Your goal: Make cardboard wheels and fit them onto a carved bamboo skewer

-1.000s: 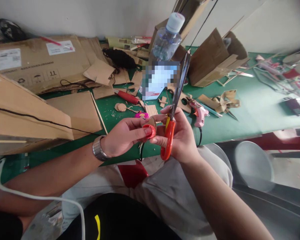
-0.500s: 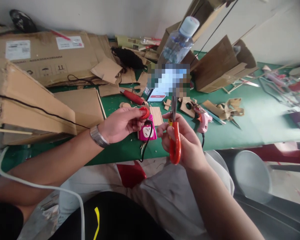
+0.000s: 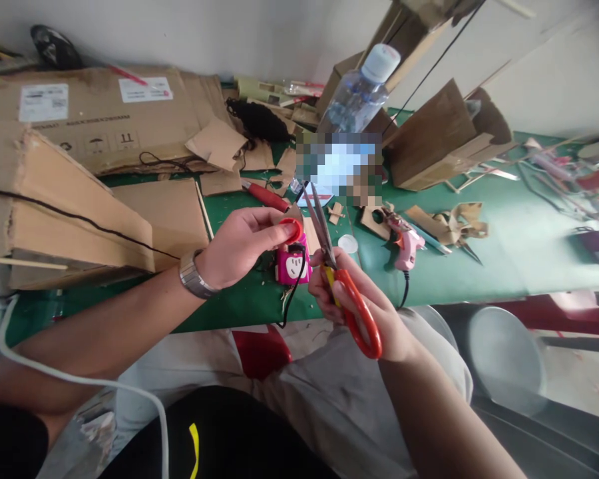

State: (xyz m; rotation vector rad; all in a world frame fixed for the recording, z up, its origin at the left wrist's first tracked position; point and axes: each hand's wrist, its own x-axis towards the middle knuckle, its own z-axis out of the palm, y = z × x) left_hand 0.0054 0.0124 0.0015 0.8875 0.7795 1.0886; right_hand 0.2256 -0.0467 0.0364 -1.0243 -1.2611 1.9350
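My left hand (image 3: pixel 249 243) pinches a small red bottle cap (image 3: pixel 293 230) between thumb and fingers, its hollow side partly showing. In my right hand (image 3: pixel 359 293) is a pair of scissors (image 3: pixel 357 313) with red handles and a yellow part near the pivot. Their blades point up and away, slightly parted, just right of the cap and apart from it. Below the cap sits a pink power socket (image 3: pixel 293 266) with a black cord plugged in. A whitish round disc (image 3: pixel 348 243) lies on the green table beyond my right hand.
A pink glue gun (image 3: pixel 408 247) and cardboard scraps (image 3: pixel 454 219) lie to the right. Behind stand a water bottle (image 3: pixel 354 100), a partly blurred phone (image 3: pixel 314 197) and a cardboard box (image 3: pixel 444 140). Large cardboard pieces (image 3: pixel 80 199) fill the left; a red-handled tool (image 3: pixel 264 194) lies near the middle.
The scissors have tilted left and their blades now show apart, with the handles lower and farther right. The left hand has turned the red cap slightly. The whitish disc has come into view.
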